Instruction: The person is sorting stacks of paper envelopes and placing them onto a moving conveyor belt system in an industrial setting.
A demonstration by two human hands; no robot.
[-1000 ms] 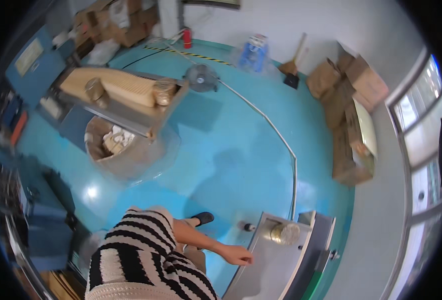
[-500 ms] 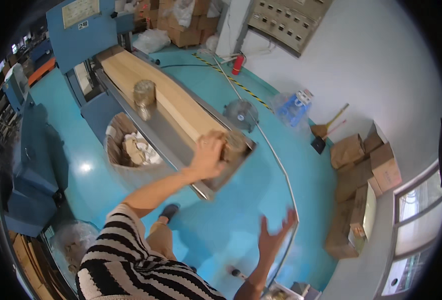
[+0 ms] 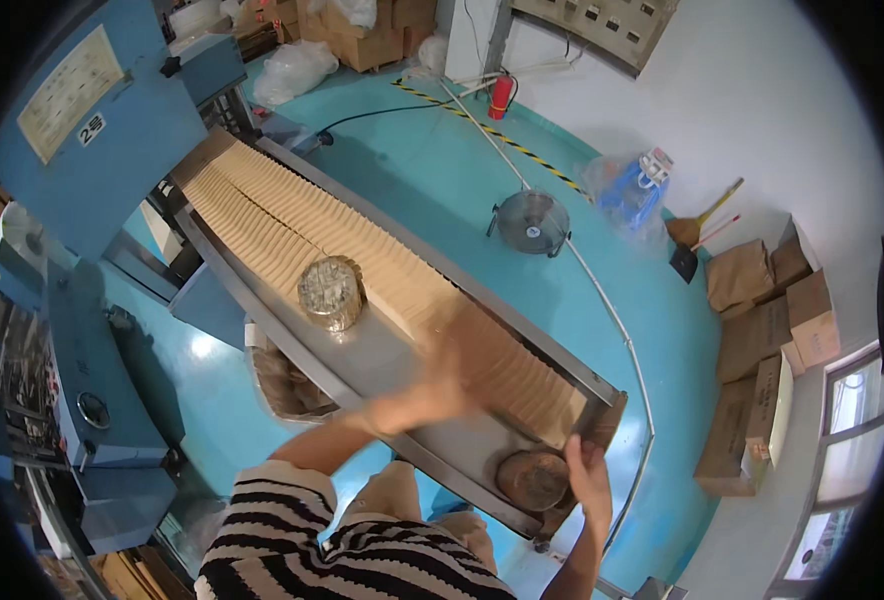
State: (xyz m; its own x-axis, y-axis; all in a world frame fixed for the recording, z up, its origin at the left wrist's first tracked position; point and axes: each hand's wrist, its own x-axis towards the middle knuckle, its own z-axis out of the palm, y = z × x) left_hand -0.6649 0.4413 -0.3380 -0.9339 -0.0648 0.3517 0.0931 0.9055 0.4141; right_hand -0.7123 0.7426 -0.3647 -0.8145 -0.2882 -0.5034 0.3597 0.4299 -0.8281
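A long metal trough (image 3: 402,420) slants from the blue machine down toward me. Two rows of thin beige paper pieces (image 3: 292,215), packed on edge, lie along it. My left hand (image 3: 442,375) is smeared by motion over the near row, so its fingers are unclear. Beside the trough's near end, my right hand (image 3: 588,475) has its fingers stretched out, close to the row's end and a brownish round block (image 3: 533,479). Whether it touches either I cannot tell. A shiny tape-wrapped cylinder (image 3: 330,292) stands against the rows farther up.
The blue machine (image 3: 112,110) rises at the trough's far end. Under the trough's left side sits a lined bin (image 3: 287,380). A floor fan (image 3: 532,221), a pipe (image 3: 627,345) along the floor and cardboard boxes (image 3: 752,340) are on the right.
My left hand has let go of the round block at the near end and moved over the paper row. My right hand has come in to the trough's end. The view has shifted.
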